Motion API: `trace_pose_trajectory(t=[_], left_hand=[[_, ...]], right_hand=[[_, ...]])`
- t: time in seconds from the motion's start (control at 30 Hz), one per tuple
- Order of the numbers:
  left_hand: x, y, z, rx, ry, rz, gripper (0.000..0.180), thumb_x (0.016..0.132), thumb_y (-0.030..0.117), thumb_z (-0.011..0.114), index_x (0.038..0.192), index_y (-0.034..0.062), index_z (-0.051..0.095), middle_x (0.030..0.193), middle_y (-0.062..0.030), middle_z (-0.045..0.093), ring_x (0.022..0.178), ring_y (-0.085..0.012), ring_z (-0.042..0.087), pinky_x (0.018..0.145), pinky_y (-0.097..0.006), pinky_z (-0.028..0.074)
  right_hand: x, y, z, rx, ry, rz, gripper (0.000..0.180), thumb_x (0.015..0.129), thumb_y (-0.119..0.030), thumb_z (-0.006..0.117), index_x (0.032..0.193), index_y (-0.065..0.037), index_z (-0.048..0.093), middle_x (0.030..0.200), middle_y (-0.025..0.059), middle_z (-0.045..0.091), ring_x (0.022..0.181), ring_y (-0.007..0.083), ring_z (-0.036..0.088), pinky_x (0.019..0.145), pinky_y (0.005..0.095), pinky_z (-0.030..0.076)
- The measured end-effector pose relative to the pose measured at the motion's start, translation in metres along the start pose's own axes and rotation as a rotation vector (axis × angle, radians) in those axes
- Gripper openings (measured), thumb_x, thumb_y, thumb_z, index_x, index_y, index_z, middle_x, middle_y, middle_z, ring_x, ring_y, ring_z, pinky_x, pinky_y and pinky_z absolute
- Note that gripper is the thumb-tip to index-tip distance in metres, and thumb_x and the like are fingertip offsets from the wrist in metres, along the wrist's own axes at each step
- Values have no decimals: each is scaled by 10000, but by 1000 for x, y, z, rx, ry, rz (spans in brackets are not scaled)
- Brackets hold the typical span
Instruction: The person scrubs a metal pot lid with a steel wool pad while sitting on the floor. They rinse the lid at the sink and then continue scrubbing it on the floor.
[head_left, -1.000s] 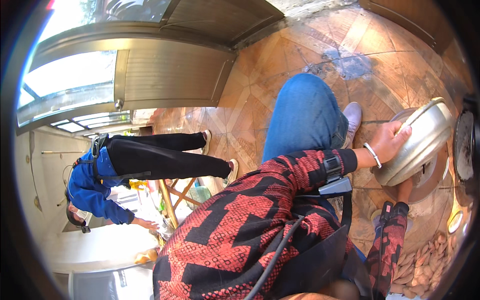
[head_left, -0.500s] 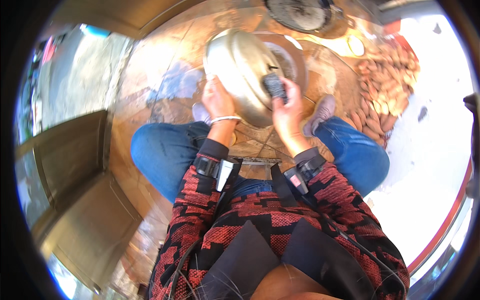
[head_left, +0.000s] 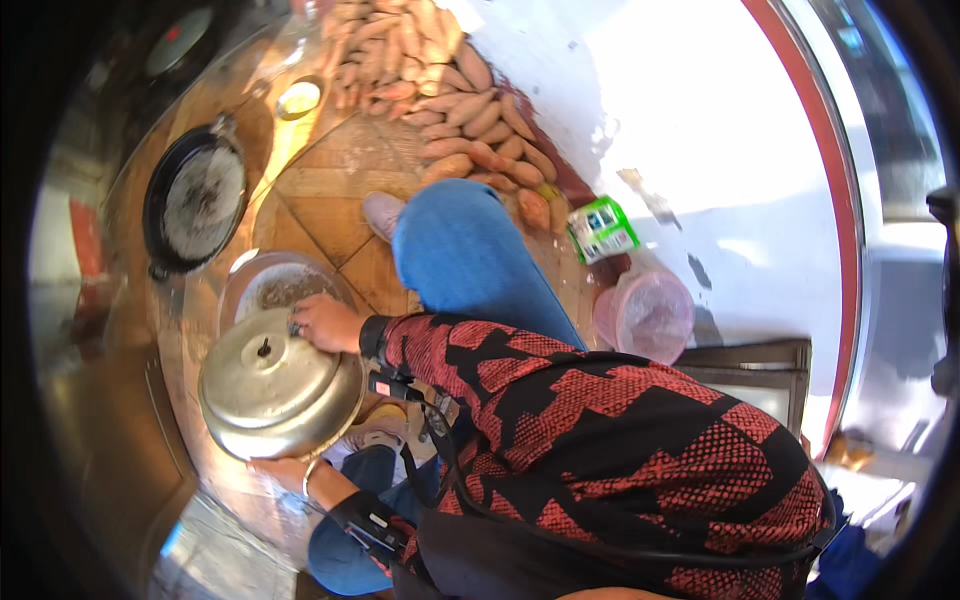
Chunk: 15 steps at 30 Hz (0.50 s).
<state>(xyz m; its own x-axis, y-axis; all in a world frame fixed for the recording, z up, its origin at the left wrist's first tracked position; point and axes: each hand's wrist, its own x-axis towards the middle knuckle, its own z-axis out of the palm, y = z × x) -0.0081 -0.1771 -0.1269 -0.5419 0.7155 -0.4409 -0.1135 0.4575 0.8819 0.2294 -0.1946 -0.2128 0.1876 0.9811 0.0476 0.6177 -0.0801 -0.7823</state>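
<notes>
A round metal pot (head_left: 268, 388) is tilted on its side with its bottom toward me, low over the tiled floor. My left hand (head_left: 285, 470), with a bracelet at the wrist, grips the pot's lower rim. My right hand (head_left: 325, 322) presses on the pot's upper edge, its fingers closed on a small dark scrubber (head_left: 296, 328). Just behind the pot stands a metal basin (head_left: 245, 290) with wet residue in it. My knees in blue jeans are on either side.
A black pan (head_left: 195, 200) lies on the floor beyond the basin, with a small bowl (head_left: 298, 97) farther off. A heap of sweet potatoes (head_left: 450, 90), a green packet (head_left: 603, 228) and a pink plastic tub (head_left: 645, 315) lie to the right.
My head has swung round, so the scene looks rotated. Both hands stay on the pot, the right one still rubbing its surface with the scrubber.
</notes>
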Motion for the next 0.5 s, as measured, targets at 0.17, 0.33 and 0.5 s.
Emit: trace_pose_trajectory(t=[0.17, 0.33, 0.5], left_hand=[[22, -4, -9, 18, -142, 105, 708, 1009, 543, 402, 1382, -54, 481, 1412, -189, 514, 1245, -325, 541, 1062, -479, 436], [32, -9, -7, 66, -252, 96, 722, 998, 553, 419, 1389, -53, 471, 1412, -185, 516, 1246, -331, 541, 1062, -486, 435], [53, -6, -14, 73, -326, 94, 737, 987, 562, 436, 1395, -51, 462, 1412, -181, 517, 1248, -337, 541, 1062, -494, 434]], right_hand=[[-9, -69, 24, 190, -44, 117, 389, 808, -138, 649, 1183, -33, 640, 1205, 142, 597, 1142, 355, 540, 949, 463, 480], [-25, -111, 15, 177, -145, 143, 474, 751, -150, 695, 1201, -22, 616, 1354, 214, 452, 1237, 399, 449, 894, 435, 541], [-47, -80, 18, 27, -163, -30, 466, 689, -188, 736, 1122, -54, 630, 1294, 174, 504, 1186, 401, 472, 992, 461, 452]])
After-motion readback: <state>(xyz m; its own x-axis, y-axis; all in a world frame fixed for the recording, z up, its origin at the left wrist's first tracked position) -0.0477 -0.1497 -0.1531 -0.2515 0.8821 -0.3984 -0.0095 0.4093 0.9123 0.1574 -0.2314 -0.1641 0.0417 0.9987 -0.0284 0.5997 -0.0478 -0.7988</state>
